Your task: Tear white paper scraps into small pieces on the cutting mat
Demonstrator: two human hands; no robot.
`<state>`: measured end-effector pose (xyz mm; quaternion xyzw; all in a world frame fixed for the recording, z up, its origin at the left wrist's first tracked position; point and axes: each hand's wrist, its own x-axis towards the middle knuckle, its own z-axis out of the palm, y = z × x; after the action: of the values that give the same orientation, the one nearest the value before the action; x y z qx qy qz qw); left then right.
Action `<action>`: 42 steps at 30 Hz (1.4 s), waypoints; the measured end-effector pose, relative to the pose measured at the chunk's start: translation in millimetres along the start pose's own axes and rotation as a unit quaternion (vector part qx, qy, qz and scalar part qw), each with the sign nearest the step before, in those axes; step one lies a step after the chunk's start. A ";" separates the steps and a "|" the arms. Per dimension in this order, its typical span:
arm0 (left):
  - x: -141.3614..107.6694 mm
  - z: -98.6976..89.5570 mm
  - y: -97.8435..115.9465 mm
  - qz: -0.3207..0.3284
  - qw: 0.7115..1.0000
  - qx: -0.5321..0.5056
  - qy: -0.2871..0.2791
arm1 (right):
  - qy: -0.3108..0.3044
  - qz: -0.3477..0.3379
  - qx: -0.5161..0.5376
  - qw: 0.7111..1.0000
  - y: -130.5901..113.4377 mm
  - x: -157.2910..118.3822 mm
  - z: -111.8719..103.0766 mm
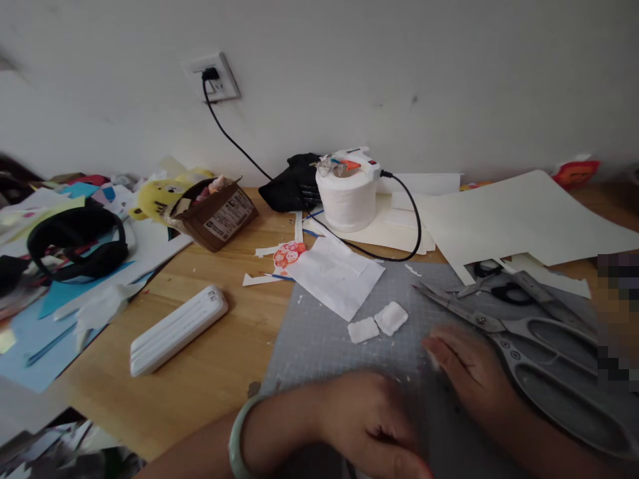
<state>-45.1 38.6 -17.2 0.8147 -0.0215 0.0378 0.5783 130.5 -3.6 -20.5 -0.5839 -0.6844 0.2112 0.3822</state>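
My left hand (374, 419), with a pale green bangle (243, 432) on the wrist, is low over the grey cutting mat (309, 359). It is blurred, with its fingers curled and whatever they hold hidden. To its right, my right hand (466, 372) is also blurred and closed, thumb against the curled fingers; I cannot make out anything in it. Two small white pads (378, 322) lie on the mat just beyond the hands. Large metal scissors (504, 326) lie beside my right hand, their blades pointing away to the left.
A white paper sheet (339, 276) overlaps the mat. Behind it stand a white tissue roll (347, 203) and a corded glue gun (370, 166). A white case (177, 329), a brown box (217, 216) and black headphones (80, 246) are leftward. Cream card (514, 213) spreads at right.
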 end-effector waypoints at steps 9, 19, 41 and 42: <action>-0.2 -11.2 6.7 -0.171 0.848 0.410 0.291 | -0.031 0.103 0.064 0.992 2.3 5.1 0.5; 4.5 -16.0 -3.0 -0.284 0.832 0.387 0.277 | -0.007 0.195 0.151 0.969 10.1 8.4 5.7; 5.6 -14.0 -1.4 -0.220 0.871 0.355 0.258 | 0.026 0.107 -0.004 0.994 11.9 10.2 -7.9; 5.5 -14.2 -0.9 -0.220 0.872 0.358 0.252 | 0.021 0.106 -0.010 0.994 11.9 10.2 -8.0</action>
<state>-40.1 52.3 -12.9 0.9126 0.3194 0.1184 0.2261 143.9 7.7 -21.5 -0.6613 -0.6124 0.2317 0.3659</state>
